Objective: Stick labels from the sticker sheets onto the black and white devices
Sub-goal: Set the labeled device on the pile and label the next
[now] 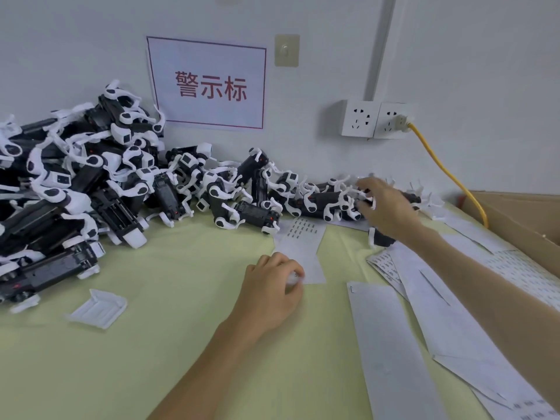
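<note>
While the left hand (269, 292) lies low in the middle of the frame with its fingers curled, a small white piece (293, 279) is pinched at the fingertips. Whether it is a peeled label or the sheet's own corner cannot be told through the blur. The right hand (386, 207) is stretched out right of centre, fingers spread over a black and white device (321, 199) in the row along the wall; whether one is actually gripped cannot be told.

Trouble is likeliest from the tangle. The white limbs of neighbouring devices are interlocked, so several could be dragged out together, or the sticker sheet (300, 247) just below them could be swept aside. A label carried on a fingertip could also be folded onto itself.

The sticker sheet lies between the two hands, its lower edge at the left fingertips. The big pile of devices (75, 183) is heaped at the left, well apart from both hands. More sheets (424, 313) are spread on the table (151, 344) under the right forearm.
</note>
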